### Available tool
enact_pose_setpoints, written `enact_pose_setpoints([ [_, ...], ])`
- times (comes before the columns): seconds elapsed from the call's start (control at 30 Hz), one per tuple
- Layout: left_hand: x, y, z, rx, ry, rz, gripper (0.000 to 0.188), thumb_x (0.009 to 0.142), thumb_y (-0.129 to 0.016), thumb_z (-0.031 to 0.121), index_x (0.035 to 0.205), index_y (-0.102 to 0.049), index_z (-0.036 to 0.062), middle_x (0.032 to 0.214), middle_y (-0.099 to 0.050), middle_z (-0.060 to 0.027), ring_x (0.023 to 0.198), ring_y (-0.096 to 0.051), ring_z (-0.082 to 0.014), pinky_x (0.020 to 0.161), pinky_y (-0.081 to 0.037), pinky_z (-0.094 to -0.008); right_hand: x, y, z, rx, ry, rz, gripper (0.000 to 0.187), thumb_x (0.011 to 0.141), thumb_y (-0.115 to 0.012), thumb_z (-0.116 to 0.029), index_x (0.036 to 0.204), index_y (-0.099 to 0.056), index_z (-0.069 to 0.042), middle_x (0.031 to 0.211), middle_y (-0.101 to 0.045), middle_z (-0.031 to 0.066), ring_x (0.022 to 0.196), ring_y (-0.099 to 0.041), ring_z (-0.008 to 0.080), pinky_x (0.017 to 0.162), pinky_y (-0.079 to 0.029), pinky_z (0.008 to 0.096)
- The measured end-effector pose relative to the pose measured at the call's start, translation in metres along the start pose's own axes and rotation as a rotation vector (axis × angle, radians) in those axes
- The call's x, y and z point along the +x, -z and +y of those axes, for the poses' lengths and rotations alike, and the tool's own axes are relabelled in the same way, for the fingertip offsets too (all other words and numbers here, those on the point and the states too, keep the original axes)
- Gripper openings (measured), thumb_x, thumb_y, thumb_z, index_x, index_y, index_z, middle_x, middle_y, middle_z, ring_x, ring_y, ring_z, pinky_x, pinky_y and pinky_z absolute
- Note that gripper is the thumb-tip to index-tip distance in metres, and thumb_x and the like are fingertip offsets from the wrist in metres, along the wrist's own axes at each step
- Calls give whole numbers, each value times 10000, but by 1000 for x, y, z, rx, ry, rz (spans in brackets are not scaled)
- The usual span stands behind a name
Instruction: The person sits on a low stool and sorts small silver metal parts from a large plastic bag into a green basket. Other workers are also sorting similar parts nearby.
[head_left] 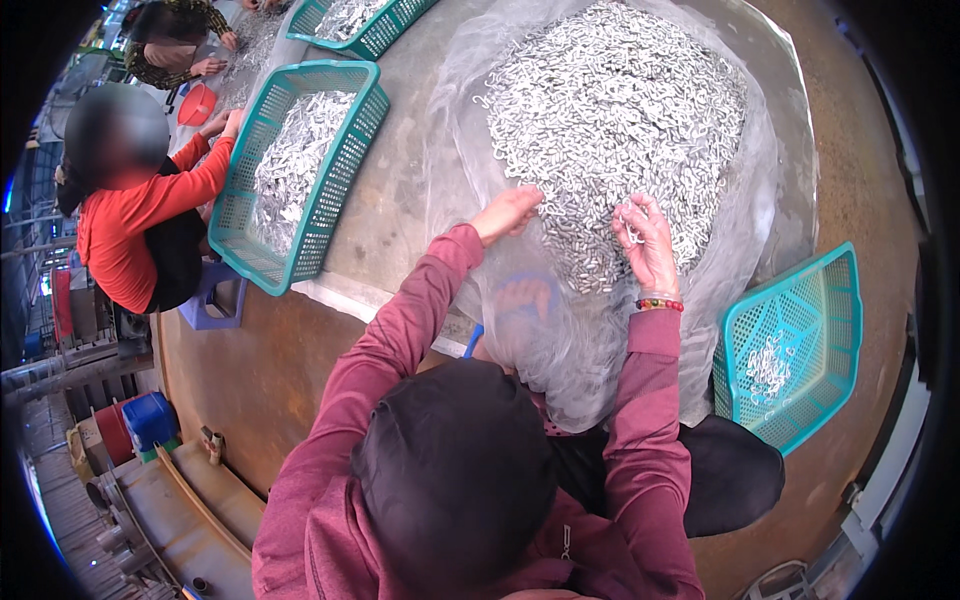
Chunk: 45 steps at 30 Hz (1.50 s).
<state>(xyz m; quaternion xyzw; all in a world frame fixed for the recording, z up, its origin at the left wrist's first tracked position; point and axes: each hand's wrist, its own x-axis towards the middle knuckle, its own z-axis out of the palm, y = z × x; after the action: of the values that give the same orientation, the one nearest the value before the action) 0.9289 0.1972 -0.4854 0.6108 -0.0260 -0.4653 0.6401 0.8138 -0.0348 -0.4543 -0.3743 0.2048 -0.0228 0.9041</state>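
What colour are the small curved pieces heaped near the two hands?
The pieces are silvery white, best seen in the head view.

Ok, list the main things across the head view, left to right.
Co-worker in an orange-red top, teal basket of flat silvery pieces, left hand, right hand, teal basket with some whitish hooks.

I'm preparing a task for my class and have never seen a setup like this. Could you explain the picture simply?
There's no machine: a person in maroon sleeves works bare-handed. The one picture comes from a wide fisheye camera worn on the head, looking down, so straight edges bend. A heap of small silvery hooks lies on a sheer sheet. The left hand is at the heap's near-left edge; the right hand is over its near part. Whether either holds a hook is hard to tell. A teal basket at right contains some small pale pieces.
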Motion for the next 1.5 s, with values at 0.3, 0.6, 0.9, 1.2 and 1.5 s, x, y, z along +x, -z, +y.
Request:
enact_pose_setpoints([
  [0.3, 11, -14, 31, -441, -168, -123, 47, 791, -474, 109, 793, -436, 83, 779, -478, -40, 559, -412, -83, 387, -258, -181, 4, 5, 6, 207, -67, -56, 192, 854, -481, -89, 1005, -536, 15, 826, -588, 89, 621, -538, 152, 467, -395, 230],
  [0.6, 42, -33, -5, 1087, -426, 422, 277, 774, -688, 317, 839, -671, 48, 722, -638, -185, 684, -625, -347, 657, -493, -396, 10, 22, 23, 228, -139, 15, 288, 914, -492, -256, 956, -558, 21, 693, -549, 37, 536, -487, 119, 405, -332, 221],
  [0.9, -16, -52, 91, 837, -422, -46, 232, 821, -641, 258, 926, -676, 55, 722, -644, -64, 694, -579, -115, 667, -453, -299, 7, -16, 46, 713, -289, -81, 473, 969, -303, -290, 1283, -343, 62, 1214, -462, 256, 1167, -431, 424, 1028, -324, 572],
  [1.2, -30, -103, 104, 962, -934, -32, 285, 779, -608, 96, 1059, -642, 60, 1093, -620, -128, 995, -603, -288, 859, -481, -353, 7, -12, 32, 714, -123, -59, 320, 935, -429, -171, 1208, -451, -5, 1154, -539, 175, 1064, -545, 272, 872, -490, 424],
  [1.5, 21, -37, 16, 1346, -807, 126, 336, 764, -627, 50, 1091, -626, 130, 1004, -606, -127, 910, -602, -304, 805, -490, -379, -144, 46, -167, 156, 660, 308, 564, 913, -440, -287, 1317, -332, 91, 1358, -342, 293, 1288, -287, 445, 1084, -207, 567],
])
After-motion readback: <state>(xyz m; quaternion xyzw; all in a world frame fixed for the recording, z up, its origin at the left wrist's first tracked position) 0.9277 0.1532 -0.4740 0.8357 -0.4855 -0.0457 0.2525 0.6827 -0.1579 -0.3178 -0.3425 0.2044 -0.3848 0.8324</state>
